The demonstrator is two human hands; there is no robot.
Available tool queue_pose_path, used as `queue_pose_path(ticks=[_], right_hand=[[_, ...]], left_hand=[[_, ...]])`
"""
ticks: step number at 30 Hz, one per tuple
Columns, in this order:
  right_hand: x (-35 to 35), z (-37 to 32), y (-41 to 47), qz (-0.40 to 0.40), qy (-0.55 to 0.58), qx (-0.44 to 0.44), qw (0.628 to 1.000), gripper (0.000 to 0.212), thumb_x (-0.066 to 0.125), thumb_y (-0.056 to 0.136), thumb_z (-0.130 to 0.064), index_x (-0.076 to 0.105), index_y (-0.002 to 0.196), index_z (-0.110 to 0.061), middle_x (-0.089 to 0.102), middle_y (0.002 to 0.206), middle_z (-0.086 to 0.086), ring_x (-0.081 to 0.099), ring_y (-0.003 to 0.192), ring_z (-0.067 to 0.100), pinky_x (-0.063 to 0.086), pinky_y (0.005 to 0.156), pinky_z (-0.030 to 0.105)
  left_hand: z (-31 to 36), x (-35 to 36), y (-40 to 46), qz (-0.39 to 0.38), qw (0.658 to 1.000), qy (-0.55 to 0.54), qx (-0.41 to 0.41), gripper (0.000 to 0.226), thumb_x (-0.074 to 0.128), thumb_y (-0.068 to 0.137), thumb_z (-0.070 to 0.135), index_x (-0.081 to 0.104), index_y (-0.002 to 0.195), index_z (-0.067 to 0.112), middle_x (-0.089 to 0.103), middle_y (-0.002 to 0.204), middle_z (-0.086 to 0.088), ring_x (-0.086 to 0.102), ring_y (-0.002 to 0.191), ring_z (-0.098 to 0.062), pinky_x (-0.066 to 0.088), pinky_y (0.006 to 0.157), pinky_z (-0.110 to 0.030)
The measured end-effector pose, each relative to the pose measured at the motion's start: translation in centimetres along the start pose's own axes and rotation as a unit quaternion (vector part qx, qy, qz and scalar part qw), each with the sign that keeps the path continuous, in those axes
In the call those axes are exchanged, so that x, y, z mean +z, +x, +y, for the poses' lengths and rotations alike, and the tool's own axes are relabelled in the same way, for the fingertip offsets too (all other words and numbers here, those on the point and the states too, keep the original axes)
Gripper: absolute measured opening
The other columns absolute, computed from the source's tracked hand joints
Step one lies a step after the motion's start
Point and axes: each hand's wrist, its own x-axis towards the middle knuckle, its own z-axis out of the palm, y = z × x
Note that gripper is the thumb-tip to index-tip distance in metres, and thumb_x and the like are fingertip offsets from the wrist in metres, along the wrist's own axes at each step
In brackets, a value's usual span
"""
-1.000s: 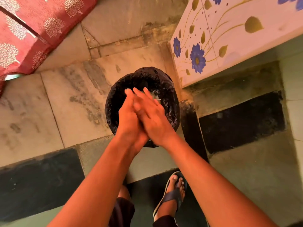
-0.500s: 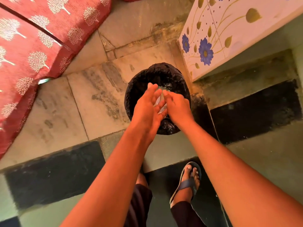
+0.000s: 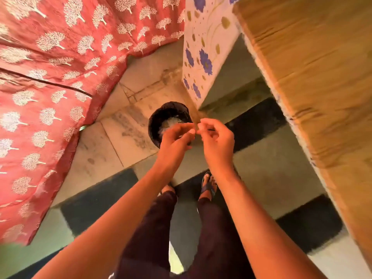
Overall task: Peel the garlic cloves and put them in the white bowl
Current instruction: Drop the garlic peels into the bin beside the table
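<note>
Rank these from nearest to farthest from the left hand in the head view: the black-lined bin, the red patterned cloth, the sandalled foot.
From the left hand:
1. Black-lined bin, just beyond the fingers, partly overlapped by the hand.
2. Sandalled foot, below and to the right on the dark floor tile.
3. Red patterned cloth, to the left.

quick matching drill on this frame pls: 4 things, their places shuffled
Things:
1. black bag-lined bin
2. red tree-print cloth
3. white blue-flowered panel
4. blue sandal

Places:
A. on the person's foot
B. upper left, hanging over the floor
C. on the floor, behind the hands
D. right of the bin, standing upright

Pairs: 1-C, 2-B, 3-D, 4-A
</note>
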Motion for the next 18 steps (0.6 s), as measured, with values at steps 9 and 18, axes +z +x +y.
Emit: queue_pose_path(ticks=[9,18], right_hand=[[-16.8,-9.1,-12.4,0.149,0.066,-0.071,0.984,0.015,0.063,0.098,-0.009,0.070,0.111,-0.012,0.072,0.094,-0.001,0.071,0.085,0.018,0.057,0.073,0.024],[-31.8,-2.7,-15.4,0.316,0.009,-0.033,0.948,0.019,0.065,0.093,0.000,0.072,0.108,-0.010,0.073,0.096,0.002,0.071,0.086,0.010,0.057,0.072,0.021]], left_hand=[[8.0,9.0,-14.2,-0.084,0.991,0.057,0.083,0.016,0.061,0.101,0.011,0.071,0.112,0.007,0.077,0.107,-0.007,0.072,0.092,-0.013,0.055,0.082,-0.031],[7.8,22.7,-16.9,-0.173,0.954,0.183,0.160,0.013,0.064,0.096,0.004,0.075,0.101,0.007,0.077,0.099,-0.008,0.072,0.092,-0.024,0.056,0.080,-0.034]])
